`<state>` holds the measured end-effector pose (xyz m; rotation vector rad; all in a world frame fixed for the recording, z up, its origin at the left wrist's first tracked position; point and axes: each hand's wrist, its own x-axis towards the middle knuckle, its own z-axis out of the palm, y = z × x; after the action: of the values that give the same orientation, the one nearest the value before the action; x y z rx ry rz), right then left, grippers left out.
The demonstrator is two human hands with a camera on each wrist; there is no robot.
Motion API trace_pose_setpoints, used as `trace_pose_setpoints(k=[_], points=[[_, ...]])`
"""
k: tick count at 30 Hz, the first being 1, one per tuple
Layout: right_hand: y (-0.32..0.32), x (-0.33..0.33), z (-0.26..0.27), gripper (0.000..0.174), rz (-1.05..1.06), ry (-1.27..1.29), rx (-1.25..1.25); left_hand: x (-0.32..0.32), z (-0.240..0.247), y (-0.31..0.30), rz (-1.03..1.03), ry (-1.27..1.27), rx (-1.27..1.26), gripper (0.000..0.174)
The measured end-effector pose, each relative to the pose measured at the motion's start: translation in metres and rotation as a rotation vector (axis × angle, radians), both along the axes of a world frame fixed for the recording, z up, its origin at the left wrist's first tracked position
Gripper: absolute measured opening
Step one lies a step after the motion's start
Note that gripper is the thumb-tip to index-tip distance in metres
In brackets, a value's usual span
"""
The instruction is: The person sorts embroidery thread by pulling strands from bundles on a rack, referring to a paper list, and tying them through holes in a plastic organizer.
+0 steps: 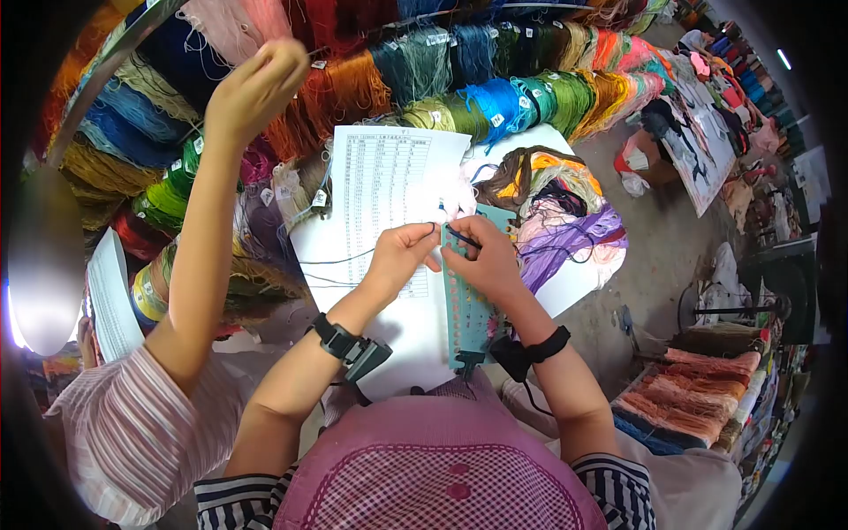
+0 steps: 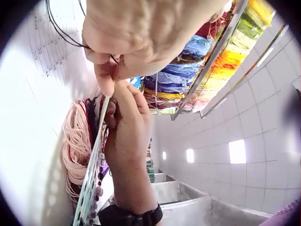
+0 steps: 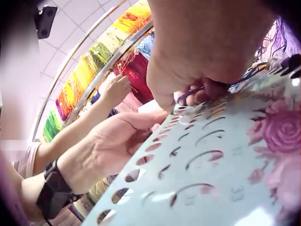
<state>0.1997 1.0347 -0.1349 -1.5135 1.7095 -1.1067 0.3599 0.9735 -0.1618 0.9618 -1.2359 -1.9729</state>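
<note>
Both hands meet at the top left edge of a pale green thread card (image 1: 468,309), punched with holes and printed with roses (image 3: 282,132). My left hand (image 1: 402,256) pinches a dark thread (image 2: 61,35) at the card's edge; its strands trail left over a printed sheet (image 1: 380,177). My right hand (image 1: 486,256) holds dark blue thread in curled fingers, close over the holes. In the right wrist view the left hand (image 3: 110,141) is at the card's near edge. Pale pink skeins (image 2: 75,146) hang beside the card in the left wrist view.
Thread skeins (image 1: 565,212) in purple, orange and brown lie on the white table (image 1: 371,344) at the right. Racks of coloured skeins (image 1: 344,93) stand ahead. Another person's raised arm (image 1: 208,177) reaches to the rack at left. Folded peach skeins (image 1: 698,389) lie lower right.
</note>
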Motion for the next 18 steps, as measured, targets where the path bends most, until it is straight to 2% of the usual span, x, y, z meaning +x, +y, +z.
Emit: trace_pose_setpoints(k=[2, 5, 10, 12, 15, 18], points=[[-0.002, -0.002, -0.013, 0.032, -0.006, -0.018, -0.033, -0.006, 0.001, -0.002, 0.028, 0.018, 0.145, 0.019], [-0.004, -0.007, -0.019, 0.032, 0.017, -0.034, -0.065, -0.006, -0.001, -0.007, 0.007, 0.008, 0.186, 0.014], [-0.002, -0.005, -0.003, 0.034, 0.04, -0.004, -0.015, -0.008, 0.001, -0.011, -0.025, -0.045, 0.204, 0.01], [-0.002, -0.004, 0.0, 0.036, 0.038, 0.041, 0.095, -0.008, 0.0, -0.012, -0.014, -0.039, 0.202, 0.01], [-0.001, -0.001, -0.001, 0.038, -0.03, -0.057, 0.075, -0.006, -0.001, -0.012, -0.013, -0.04, 0.174, 0.008], [-0.002, -0.005, -0.005, 0.038, -0.016, -0.045, 0.053, 0.013, 0.005, -0.015, 0.0, -0.005, 0.232, 0.008]])
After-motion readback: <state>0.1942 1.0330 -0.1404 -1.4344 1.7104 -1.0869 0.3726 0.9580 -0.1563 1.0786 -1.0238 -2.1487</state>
